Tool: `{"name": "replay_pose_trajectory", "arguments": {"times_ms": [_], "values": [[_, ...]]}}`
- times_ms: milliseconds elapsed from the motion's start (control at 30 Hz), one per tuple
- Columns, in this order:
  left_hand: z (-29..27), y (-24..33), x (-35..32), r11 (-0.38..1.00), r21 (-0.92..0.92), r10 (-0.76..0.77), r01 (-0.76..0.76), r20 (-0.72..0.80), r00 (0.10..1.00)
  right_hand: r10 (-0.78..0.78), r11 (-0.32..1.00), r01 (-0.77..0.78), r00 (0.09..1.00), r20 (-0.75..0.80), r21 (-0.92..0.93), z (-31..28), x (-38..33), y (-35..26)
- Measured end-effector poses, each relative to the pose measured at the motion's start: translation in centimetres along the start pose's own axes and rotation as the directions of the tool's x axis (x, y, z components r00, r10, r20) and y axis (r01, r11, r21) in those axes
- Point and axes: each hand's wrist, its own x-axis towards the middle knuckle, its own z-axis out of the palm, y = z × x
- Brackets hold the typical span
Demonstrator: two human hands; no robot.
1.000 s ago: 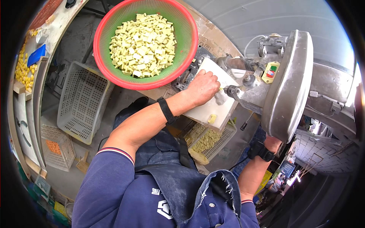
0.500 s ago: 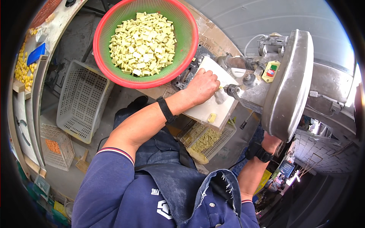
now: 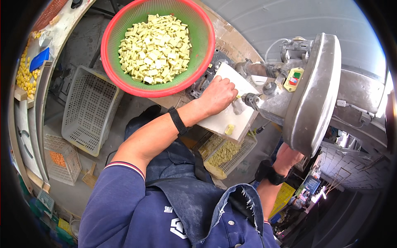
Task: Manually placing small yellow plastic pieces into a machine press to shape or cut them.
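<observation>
My left hand (image 3: pixel 220 96) rests on a pale board (image 3: pixel 227 118), its fingers curled closed. A bit of yellow at the fingertips looks like a small pale-yellow block (image 3: pixel 238 96), mostly hidden, right beside the metal chuck (image 3: pixel 249 99) of a bench drill. Another yellow block (image 3: pixel 230 129) lies near the board's front edge. My right hand (image 3: pixel 288 155) is at the lower end of the drill's grey metal housing (image 3: pixel 311 93); its fingers are hidden behind it. Beyond my left hand, a green plastic basket with a red rim (image 3: pixel 165 91) holds many pale-yellow blocks (image 3: pixel 155 49).
A switch box (image 3: pixel 294 79) with green and red buttons sits on the drill. Under the board is a crate of yellowish shavings (image 3: pixel 225 153). A grey crate (image 3: pixel 89 111) and one with orange pieces (image 3: pixel 58 158) stand on the floor. At far left, a table bears a blue box (image 3: pixel 39 60).
My right hand has moved down and slightly left along the housing's lower end, and more of it shows. A black-handled lever below the chuck has swung up. My left hand has barely shifted.
</observation>
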Motion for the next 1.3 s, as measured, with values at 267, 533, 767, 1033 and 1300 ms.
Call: {"name": "replay_pose_trajectory", "arguments": {"times_ms": [267,533,767,1033,1300], "values": [[-0.1,0.0,-0.2,1.0,0.0,0.012,-0.012,-0.002,1.0,-0.291,0.825,0.071,0.904,-0.314,-0.561,5.0,-1.9,2.4],[-0.2,-0.1,-0.1,1.0,-0.001,0.004,-0.004,0.004,1.0,-0.285,0.732,0.036,0.923,-0.258,-0.681,4.8,-3.9,3.4],[0.0,-0.2,0.0,1.0,-0.014,0.015,-0.015,0.003,1.0,-0.24,0.78,-0.032,0.907,-0.346,-0.625,5.0,-4.7,4.4],[-0.2,-0.5,0.1,1.0,-0.012,0.012,-0.012,0.013,1.0,-0.32,0.575,-0.025,0.913,-0.253,-0.818,5.5,-3.3,3.5],[-1.2,-0.8,0.3,0.999,-0.042,0.02,-0.015,0.139,0.99,-0.033,0.861,-0.038,0.991,-0.13,-0.508,-4.1,1.2,-1.0]]}}
